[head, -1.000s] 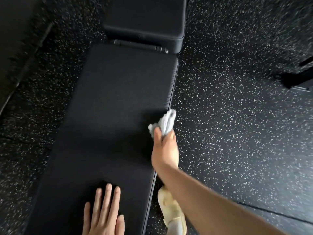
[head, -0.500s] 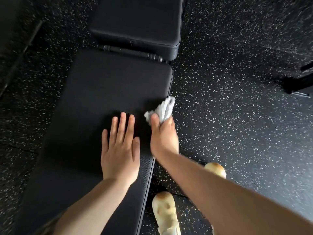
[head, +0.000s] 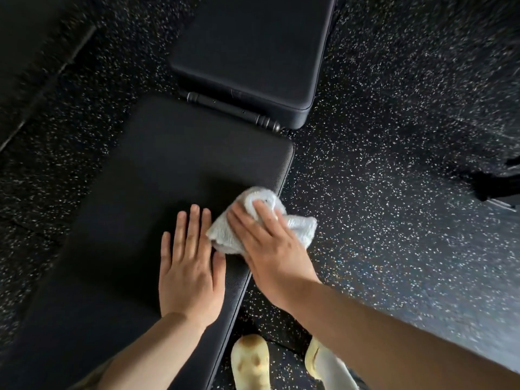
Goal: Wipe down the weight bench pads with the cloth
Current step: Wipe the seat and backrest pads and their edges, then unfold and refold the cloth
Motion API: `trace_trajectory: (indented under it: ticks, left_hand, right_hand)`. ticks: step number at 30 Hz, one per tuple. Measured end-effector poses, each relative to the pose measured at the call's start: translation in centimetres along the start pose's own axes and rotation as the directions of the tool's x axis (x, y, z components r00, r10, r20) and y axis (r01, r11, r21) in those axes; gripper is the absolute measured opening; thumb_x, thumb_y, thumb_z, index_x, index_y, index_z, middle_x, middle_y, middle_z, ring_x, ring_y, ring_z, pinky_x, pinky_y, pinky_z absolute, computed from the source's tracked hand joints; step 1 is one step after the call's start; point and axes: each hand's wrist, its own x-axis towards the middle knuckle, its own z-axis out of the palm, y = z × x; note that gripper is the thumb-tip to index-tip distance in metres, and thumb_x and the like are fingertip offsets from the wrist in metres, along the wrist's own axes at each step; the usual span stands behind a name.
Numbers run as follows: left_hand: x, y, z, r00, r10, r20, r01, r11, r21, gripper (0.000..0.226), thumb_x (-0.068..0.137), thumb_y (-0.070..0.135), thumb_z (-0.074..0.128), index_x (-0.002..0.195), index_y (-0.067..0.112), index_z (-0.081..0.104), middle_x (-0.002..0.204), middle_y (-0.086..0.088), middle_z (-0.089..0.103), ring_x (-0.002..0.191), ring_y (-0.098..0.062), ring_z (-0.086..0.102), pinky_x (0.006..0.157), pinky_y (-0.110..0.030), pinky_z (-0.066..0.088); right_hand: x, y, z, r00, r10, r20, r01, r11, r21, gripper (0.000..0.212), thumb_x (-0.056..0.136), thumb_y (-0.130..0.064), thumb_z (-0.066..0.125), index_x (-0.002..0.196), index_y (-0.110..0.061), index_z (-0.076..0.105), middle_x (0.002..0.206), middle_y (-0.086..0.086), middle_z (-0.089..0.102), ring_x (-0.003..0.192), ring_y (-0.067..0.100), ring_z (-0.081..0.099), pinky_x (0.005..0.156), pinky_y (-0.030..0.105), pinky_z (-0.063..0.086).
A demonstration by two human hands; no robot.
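- Nearest the camera, two pale shoes [head: 251, 361] stand on the speckled floor [head: 394, 192], just right of the long pad's near edge.
- Left forearm comes up from the bottom edge; the left hand [head: 189, 266] lies palm down on the long pad [head: 146, 175], fingers straight and together, pointing far. Its grip is released, holding nothing.
- Right forearm slants in from the lower right. The right hand [head: 268, 243] is on top of the cloth [head: 298, 229], fingers spread over it, fingertips pressing into the bunched fabric. The hand presses rather than clenches.
- The cloth, pale grey and crumpled, sits at the right edge of the long pad, partly hanging out past that edge over the floor. It lies just beside the left hand's fingers.
- Farther on, a black bar [head: 233, 109] runs across the gap between the pads.
- Beyond that, the second pad [head: 253, 49], shorter and thick, bare on top.
- Far right, a dark frame piece [head: 495, 184] on the floor, blurred.
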Motion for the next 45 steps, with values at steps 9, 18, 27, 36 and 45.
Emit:
trace_trajectory:
  ticks: [9,18,27,36,45]
  left_hand:
    - [2.5,3.4,-7.2,0.889,0.029,0.458,0.274,0.767,-0.581,0.076,0.085,0.055,0.049,0.15,0.04,0.014,0.16,0.014,0.003,0.145,-0.002,-0.009,0.12,-0.037,-0.004]
    - [1.0,13.4,-27.8,0.959,0.159,0.233,0.244,-0.053,-0.968,0.044,0.083,0.043,0.06,0.124,0.035,0.045,0.115,0.012,0.067,0.109,-0.008,0.064,0.085,-0.03,0.055]
    - [-1.3,15.6,-43.3,0.99,-0.11,0.083,0.099,0.145,-0.984,0.049,0.075,0.057,0.07,0.083,0.009,0.062,0.085,-0.014,0.069,0.081,-0.028,0.066,0.076,-0.049,0.052]
    - [-3.7,17.2,-52.2,0.993,0.059,-0.107,-0.118,0.242,-0.963,0.022,0.097,0.02,0.052,0.083,0.019,0.069,0.073,0.008,0.071,0.069,-0.005,0.066,0.075,-0.032,0.054]
    - [-2.9,21.7,-60.3,0.788,0.579,-0.206,-0.581,0.592,-0.558,0.021,0.083,0.032,0.07,0.067,0.018,0.068,0.058,0.003,0.06,0.056,-0.004,0.05,0.056,-0.026,0.035]
  right_hand:
    - [1.8,-0.3,-10.5,0.838,0.346,0.422,-0.528,0.318,0.788,0.027,0.095,-0.036,0.057,0.121,-0.03,0.06,0.087,-0.01,0.062,0.076,0.007,0.057,0.074,0.028,0.047]
    - [0.1,-3.7,-29.5,0.872,0.348,0.346,-0.282,-0.221,0.933,0.033,0.1,-0.033,0.042,0.122,-0.02,0.063,0.084,-0.005,0.073,0.073,0.004,0.068,0.063,0.018,0.053]
    - [-5.4,-5.0,-44.5,0.646,0.763,-0.014,-0.024,0.039,0.999,0.035,0.08,0.007,0.069,0.104,-0.018,0.069,0.097,-0.005,0.071,0.087,0.009,0.068,0.072,0.025,0.057]
    - [-9.7,-4.5,-52.0,0.51,0.86,0.008,-0.104,0.052,0.993,0.044,0.081,0.017,0.056,0.095,-0.021,0.072,0.09,-0.003,0.066,0.084,0.018,0.06,0.08,0.038,0.053]
    - [-9.4,-9.8,-57.1,0.812,0.52,-0.264,-0.026,0.486,0.874,0.047,0.068,-0.038,0.083,0.108,-0.027,0.062,0.104,-0.008,0.071,0.099,0.009,0.067,0.086,0.032,0.055]
